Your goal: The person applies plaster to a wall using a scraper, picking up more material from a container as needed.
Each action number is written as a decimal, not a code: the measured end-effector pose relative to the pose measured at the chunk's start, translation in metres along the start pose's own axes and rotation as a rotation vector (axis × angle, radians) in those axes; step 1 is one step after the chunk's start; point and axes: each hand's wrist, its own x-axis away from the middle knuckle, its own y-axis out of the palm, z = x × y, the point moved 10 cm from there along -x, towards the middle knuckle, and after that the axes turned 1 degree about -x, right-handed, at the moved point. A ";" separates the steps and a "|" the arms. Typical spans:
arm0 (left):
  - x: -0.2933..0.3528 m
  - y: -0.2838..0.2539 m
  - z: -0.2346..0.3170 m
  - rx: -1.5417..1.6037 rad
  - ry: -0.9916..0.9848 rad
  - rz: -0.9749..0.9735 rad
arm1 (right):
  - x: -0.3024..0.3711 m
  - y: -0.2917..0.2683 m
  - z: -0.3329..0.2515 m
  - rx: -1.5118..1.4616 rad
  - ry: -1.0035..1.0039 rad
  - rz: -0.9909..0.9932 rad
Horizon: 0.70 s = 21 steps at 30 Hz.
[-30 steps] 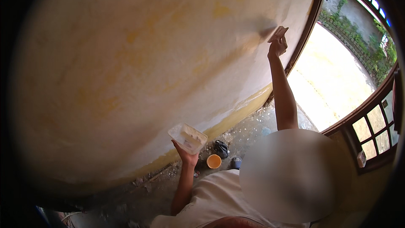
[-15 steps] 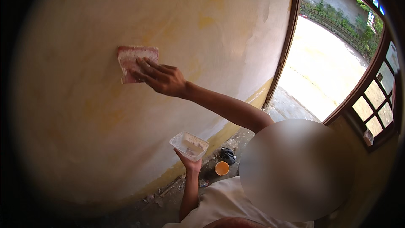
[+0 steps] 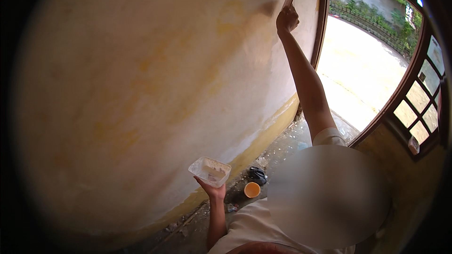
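My right hand (image 3: 287, 19) is raised high near the doorway, its fingers closed around a thin, flat putty spreader (image 3: 288, 2). The spreader is seen nearly edge-on, and a dark shadow lies on the wall to its left; I cannot tell whether it touches the wall. Low down, my left hand (image 3: 215, 191) holds a clear rectangular plastic tub (image 3: 210, 171) from below, fingers mostly hidden under it. Whitish paste coats parts of the tub's inside. The wall (image 3: 155, 113) has a pale, smeared coat with yellow patches showing through.
An orange-coloured round cup (image 3: 252, 189) and a black bundle (image 3: 257, 175) sit on the speckled floor by the wall's foot. To the right is an open doorway with a dark wooden frame (image 3: 321, 23). A paned window or door panel (image 3: 419, 108) stands beyond it.
My right hand has swung up and right with the spreader, from the wall's middle to near the door frame. The spreader has turned from flat to edge-on. My left hand and tub hardly moved.
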 end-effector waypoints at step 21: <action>-0.005 0.020 -0.017 0.001 0.031 -0.039 | 0.049 -0.018 -0.005 -0.129 -0.148 -0.015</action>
